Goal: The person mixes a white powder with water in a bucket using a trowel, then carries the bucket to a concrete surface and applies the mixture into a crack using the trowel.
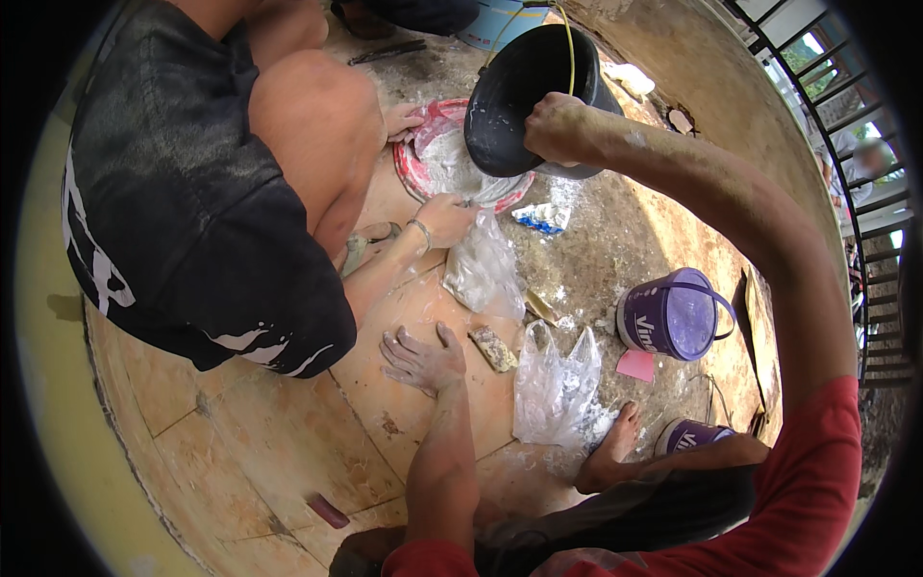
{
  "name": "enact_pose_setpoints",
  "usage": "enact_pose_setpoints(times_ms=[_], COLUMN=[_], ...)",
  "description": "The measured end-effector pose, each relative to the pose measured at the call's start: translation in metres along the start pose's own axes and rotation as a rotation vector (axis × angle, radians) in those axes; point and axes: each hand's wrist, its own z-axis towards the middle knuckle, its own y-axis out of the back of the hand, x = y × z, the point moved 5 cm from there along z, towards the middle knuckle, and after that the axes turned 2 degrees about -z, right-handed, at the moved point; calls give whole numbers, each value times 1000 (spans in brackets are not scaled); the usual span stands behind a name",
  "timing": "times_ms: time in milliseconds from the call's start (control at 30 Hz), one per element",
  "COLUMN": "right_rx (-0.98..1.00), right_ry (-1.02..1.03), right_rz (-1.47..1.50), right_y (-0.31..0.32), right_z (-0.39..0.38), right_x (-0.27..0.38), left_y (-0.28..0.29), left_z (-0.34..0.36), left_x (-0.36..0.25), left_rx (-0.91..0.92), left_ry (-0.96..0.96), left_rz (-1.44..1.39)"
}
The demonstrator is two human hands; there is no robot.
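My right hand [560, 127] is closed on the rim of a black bucket [514, 82] with a thin yellow handle. The bucket is tilted, its mouth facing the red basin [411, 183] beside it. White powder or paste [454, 163] lies in that basin. My left hand [425, 361] rests flat on the tiled floor, fingers spread and dusted white, holding nothing. Across from it, a co-worker's hand [447, 221] is at the basin's near edge by a clear plastic bag [486, 267]. The co-worker's other hand [399, 122] touches the basin's left rim.
A purple lidded pail [678, 313] stands at right, with another purple pail [692, 438] lower down. A white plastic bag [556, 385], a small block [493, 348] and a blue-white packet [545, 218] lie between. The co-worker squats at left. A light-blue bucket [495, 21] stands at the back.
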Motion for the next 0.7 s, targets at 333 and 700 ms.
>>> enact_pose_setpoints(times_ms=[333,700], right_rx=[20,61], right_ry=[-7,-14], right_rz=[-11,-45], right_y=[16,27], right_z=[2,1], right_x=[-2,0], left_y=[-1,1], left_z=[0,1], left_x=[1,1], left_rx=[-3,-22], left_ry=[6,-9], left_rz=[8,-4])
